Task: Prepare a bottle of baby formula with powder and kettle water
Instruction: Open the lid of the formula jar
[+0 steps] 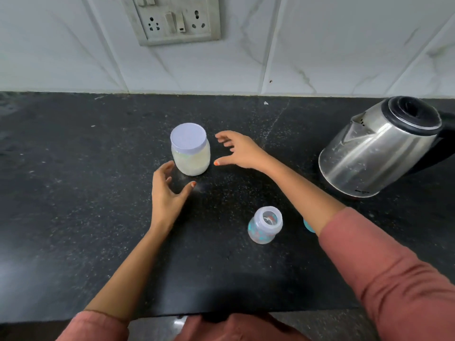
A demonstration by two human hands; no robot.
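While the powder jar [190, 158] stands upright on the dark surface [73, 193] with its pale lid [188, 139] on, a hand sits on either side and neither holds it. The left hand [167, 193], fingers spread and curved, is just beside the jar's near-left wall, so the jar lies ahead and slightly right of its palm; whether the fingertips touch, I cannot tell. The right hand [240, 150], also spread, hangs to the jar's right, thumb tip just beside the wall. The left looks nearer. The likely next move is to steady the jar and unscrew the lid. The open baby bottle [265, 225] stands nearer the person, the kettle [379, 148] well to the right.
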